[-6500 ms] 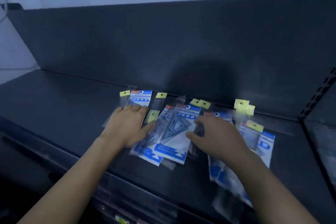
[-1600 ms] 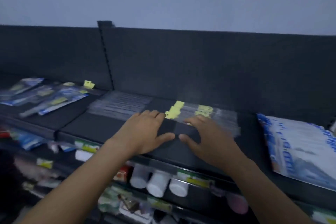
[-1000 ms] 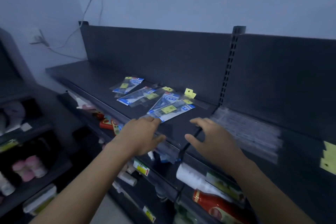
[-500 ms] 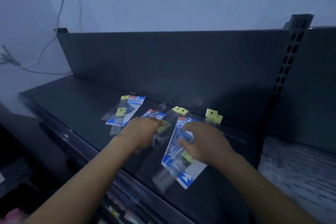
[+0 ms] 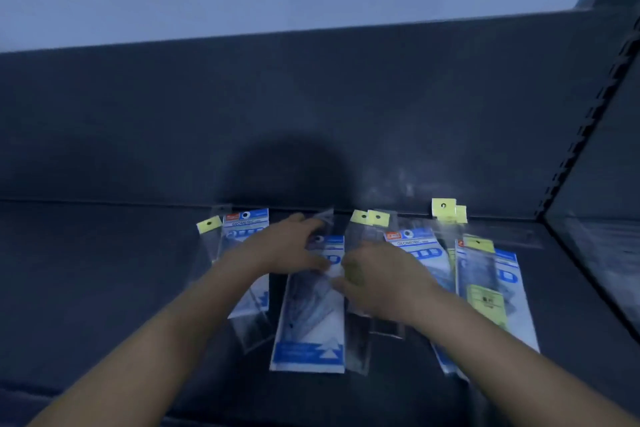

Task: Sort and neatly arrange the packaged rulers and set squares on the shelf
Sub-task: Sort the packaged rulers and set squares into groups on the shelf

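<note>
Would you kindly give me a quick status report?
Left hand rests on middle packet; right hand at its edge, grip unclear. Other packets overlap on shelf.

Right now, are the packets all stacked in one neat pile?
No, the packets lie spread side by side across the shelf, some overlapping at different angles.
</note>
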Demonstrator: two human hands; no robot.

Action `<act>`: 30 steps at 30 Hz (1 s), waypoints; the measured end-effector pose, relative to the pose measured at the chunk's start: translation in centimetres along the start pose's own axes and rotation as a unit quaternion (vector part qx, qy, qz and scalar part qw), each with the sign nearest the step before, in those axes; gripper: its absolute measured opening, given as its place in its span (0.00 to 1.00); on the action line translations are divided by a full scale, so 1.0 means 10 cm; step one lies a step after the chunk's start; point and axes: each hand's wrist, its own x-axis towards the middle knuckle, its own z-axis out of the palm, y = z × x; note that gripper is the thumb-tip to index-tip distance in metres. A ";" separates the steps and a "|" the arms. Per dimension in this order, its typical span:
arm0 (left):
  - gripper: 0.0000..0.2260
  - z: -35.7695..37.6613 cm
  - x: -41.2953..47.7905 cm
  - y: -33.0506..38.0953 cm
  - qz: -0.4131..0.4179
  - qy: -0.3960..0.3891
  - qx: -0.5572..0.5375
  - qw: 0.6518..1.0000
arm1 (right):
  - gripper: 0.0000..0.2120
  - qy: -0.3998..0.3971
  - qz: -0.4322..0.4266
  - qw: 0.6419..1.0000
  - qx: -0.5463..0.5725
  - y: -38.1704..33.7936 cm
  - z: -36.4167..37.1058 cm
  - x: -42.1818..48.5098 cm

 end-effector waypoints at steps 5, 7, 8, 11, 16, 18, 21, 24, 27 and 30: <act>0.33 -0.07 0.08 -0.24 0.028 -0.005 -0.025 0.999 | 0.26 0.019 0.120 0.992 -0.029 -0.39 0.10 0.05; 0.35 -0.09 0.09 -0.29 0.019 -0.011 -0.036 0.999 | 0.31 0.004 0.168 0.986 -0.011 -0.51 0.12 0.06; 0.36 -0.09 0.11 -0.32 0.013 -0.018 -0.041 0.999 | 0.33 -0.004 0.189 0.982 0.004 -0.55 0.14 0.07; 0.40 -0.10 0.11 -0.37 -0.003 -0.046 -0.054 0.997 | 0.31 -0.038 0.232 0.971 0.044 -0.62 0.16 0.09; 0.42 -0.17 0.01 -0.43 -0.035 -0.040 -0.046 0.998 | 0.29 -0.064 0.277 0.955 0.088 -0.59 0.14 0.17; 0.42 -0.22 -0.03 -0.46 -0.055 -0.048 -0.040 0.997 | 0.20 -0.042 0.287 0.952 0.101 -0.60 0.12 0.20; 0.40 -0.30 -0.07 -0.53 -0.071 -0.054 0.008 0.996 | 0.21 -0.017 0.305 0.948 0.092 -0.63 0.12 0.21; 0.35 -0.38 -0.10 -0.58 -0.013 -0.071 0.037 0.997 | 0.25 0.004 0.309 0.946 0.097 -0.67 0.12 0.19; 0.31 -0.38 -0.13 -0.60 0.055 -0.086 0.006 0.995 | 0.32 -0.011 0.317 0.945 0.080 -0.70 0.11 0.22; 0.29 -0.34 -0.11 -0.62 0.082 -0.056 -0.031 0.995 | 0.39 -0.040 0.341 0.935 0.091 -0.70 0.05 0.25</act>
